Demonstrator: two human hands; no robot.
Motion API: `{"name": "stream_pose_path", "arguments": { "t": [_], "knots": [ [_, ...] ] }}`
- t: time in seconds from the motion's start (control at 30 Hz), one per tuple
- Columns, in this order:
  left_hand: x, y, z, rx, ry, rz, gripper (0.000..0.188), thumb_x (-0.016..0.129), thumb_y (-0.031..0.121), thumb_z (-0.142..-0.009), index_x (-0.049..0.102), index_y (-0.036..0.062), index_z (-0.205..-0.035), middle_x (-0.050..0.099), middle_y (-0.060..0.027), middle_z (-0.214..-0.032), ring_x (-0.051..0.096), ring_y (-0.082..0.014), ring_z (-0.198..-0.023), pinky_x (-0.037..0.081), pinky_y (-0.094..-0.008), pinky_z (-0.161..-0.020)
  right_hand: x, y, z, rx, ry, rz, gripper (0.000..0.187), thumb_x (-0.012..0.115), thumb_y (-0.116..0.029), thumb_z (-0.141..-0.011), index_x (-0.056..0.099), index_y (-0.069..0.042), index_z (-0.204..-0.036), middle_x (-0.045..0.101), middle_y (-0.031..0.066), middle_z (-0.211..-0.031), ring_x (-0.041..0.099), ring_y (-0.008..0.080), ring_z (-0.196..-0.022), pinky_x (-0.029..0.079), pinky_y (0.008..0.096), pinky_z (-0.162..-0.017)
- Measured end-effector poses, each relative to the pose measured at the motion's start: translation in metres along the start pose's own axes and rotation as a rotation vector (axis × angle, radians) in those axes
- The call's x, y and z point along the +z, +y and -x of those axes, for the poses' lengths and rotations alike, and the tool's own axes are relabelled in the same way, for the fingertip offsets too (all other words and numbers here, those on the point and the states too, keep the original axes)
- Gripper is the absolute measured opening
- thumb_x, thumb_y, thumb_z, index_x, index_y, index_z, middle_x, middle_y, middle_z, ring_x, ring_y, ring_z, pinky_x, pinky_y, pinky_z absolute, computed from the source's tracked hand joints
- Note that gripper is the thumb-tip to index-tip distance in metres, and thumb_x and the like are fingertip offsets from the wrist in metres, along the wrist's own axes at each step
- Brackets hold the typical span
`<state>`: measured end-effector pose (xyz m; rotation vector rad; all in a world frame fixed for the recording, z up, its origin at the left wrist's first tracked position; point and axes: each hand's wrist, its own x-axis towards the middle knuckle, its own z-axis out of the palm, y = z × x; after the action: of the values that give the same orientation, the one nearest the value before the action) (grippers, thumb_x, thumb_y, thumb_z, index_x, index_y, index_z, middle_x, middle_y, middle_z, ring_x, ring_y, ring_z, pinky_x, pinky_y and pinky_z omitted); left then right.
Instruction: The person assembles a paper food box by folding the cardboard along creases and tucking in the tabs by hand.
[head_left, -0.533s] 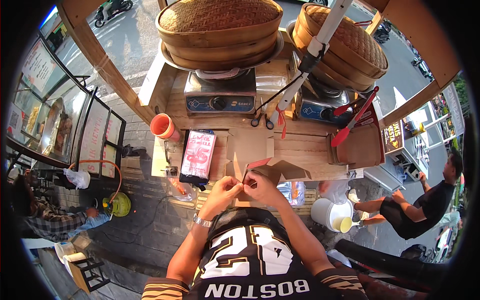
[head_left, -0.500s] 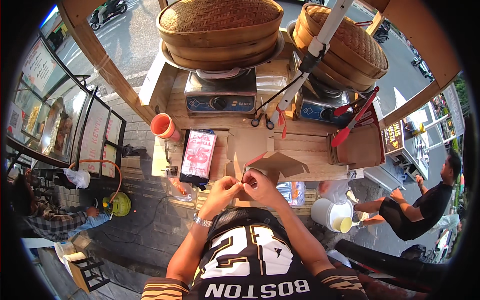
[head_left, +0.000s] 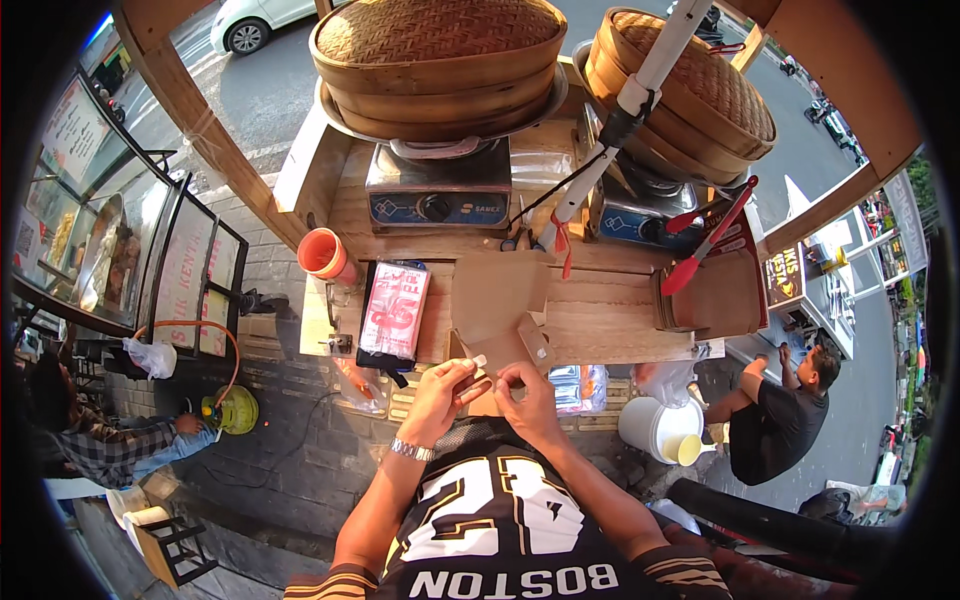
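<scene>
A brown cardboard food box (head_left: 498,290) lies partly folded at the near edge of the wooden counter, its broad lid panel spread flat away from me. On its right side a folded corner (head_left: 536,342) stands up. My left hand (head_left: 445,393) is closed at the box's near left edge, thumb and fingers bent together. Beside it, my right hand (head_left: 526,400) pinches the near right edge. A small gap separates the two hands. My fingers hide much of the near wall.
Bamboo steamers (head_left: 440,75) stand on gas stoves (head_left: 437,198) at the back. Left of the box are an orange cup (head_left: 326,254) and a packet (head_left: 395,310). Red tongs (head_left: 708,245) and stacked flat boxes (head_left: 712,295) lie right. A person (head_left: 785,410) crouches beyond a white bucket (head_left: 655,428).
My hands have drawn slightly apart from their joint pinch. The box's right flap has folded inward and its lid panel lies more open. The person at right has crouched lower.
</scene>
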<state>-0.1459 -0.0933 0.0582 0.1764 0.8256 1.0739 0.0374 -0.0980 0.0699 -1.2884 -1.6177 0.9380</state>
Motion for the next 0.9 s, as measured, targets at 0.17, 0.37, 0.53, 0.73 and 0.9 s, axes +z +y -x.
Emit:
{"name": "stream_pose_path", "arguments": {
  "t": [0.17, 0.37, 0.53, 0.73, 0.9],
  "knots": [
    [0.002, -0.001, 0.003, 0.008, 0.012, -0.062, 0.014, 0.065, 0.015, -0.105, 0.067, 0.0027, -0.097, 0.069, -0.0032, -0.1, 0.07, -0.0139, -0.096, 0.064, -0.0372, -0.094, -0.004, 0.0, -0.001, 0.142, 0.016, 0.013, 0.009, 0.071, -0.002, -0.09, 0.063, 0.0, -0.094, 0.067, 0.0058, -0.083, 0.065, 0.0117, -0.078, 0.054, 0.0286, -0.075],
    [0.005, -0.003, 0.005, 0.04, 0.007, -0.148, 0.015, 0.067, 0.018, -0.104, 0.068, 0.0042, -0.098, 0.068, -0.0017, -0.1, 0.068, -0.0117, -0.095, 0.064, -0.0357, -0.095, 0.001, -0.004, -0.01, 0.204, 0.066, -0.151, 0.013, 0.074, -0.009, -0.096, 0.071, 0.002, -0.103, 0.073, 0.0063, -0.09, 0.069, 0.0108, -0.086, 0.055, 0.0275, -0.08],
    [0.006, -0.004, 0.005, 0.036, 0.02, -0.089, 0.016, 0.065, 0.015, -0.105, 0.069, 0.0002, -0.102, 0.07, -0.0045, -0.103, 0.07, -0.0137, -0.097, 0.064, -0.0374, -0.096, 0.0, -0.004, -0.008, 0.154, 0.049, -0.079, 0.018, 0.077, -0.012, -0.096, 0.076, 0.002, -0.109, 0.078, 0.0073, -0.099, 0.071, 0.0113, -0.091, 0.056, 0.0268, -0.084],
    [0.009, -0.004, 0.006, 0.076, 0.063, -0.145, 0.017, 0.066, 0.016, -0.105, 0.067, 0.0002, -0.098, 0.067, -0.0027, -0.098, 0.07, -0.0127, -0.094, 0.064, -0.0352, -0.096, 0.001, -0.003, -0.004, 0.149, 0.059, -0.105, 0.018, 0.076, -0.011, -0.096, 0.077, 0.001, -0.109, 0.08, 0.0107, -0.102, 0.074, 0.0145, -0.094, 0.056, 0.0287, -0.085],
    [0.01, -0.006, 0.005, 0.12, 0.092, -0.229, 0.018, 0.065, 0.015, -0.105, 0.067, -0.0004, -0.097, 0.067, -0.0032, -0.098, 0.07, -0.0122, -0.093, 0.065, -0.0347, -0.095, 0.001, -0.003, -0.002, 0.175, 0.058, -0.097, 0.019, 0.077, -0.011, -0.095, 0.078, 0.001, -0.109, 0.08, 0.0106, -0.103, 0.075, 0.0153, -0.095, 0.057, 0.029, -0.086]
  ]
}}
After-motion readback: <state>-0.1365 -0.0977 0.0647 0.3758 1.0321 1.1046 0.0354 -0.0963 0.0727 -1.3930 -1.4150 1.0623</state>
